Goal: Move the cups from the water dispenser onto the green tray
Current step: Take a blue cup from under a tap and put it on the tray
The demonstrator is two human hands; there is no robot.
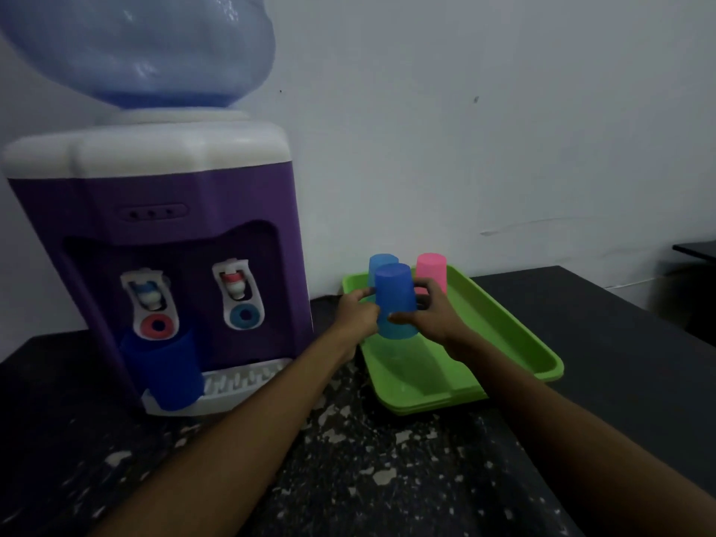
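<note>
A blue cup [395,300] is held upside down over the green tray [503,323], with my left hand [358,313] and my right hand [430,310] both gripping its sides. Behind it on the tray stand a lighter blue cup [381,261] and a pink cup [432,271], both upside down. A dark blue cup [164,372] stands upright on the drip tray of the purple water dispenser [162,265], under the left tap.
The dispenser carries a large blue bottle [139,48] and stands at the left of a dark speckled counter [348,459]. The green tray lies against the white wall [465,129]. A second dark surface [695,251] shows at the far right.
</note>
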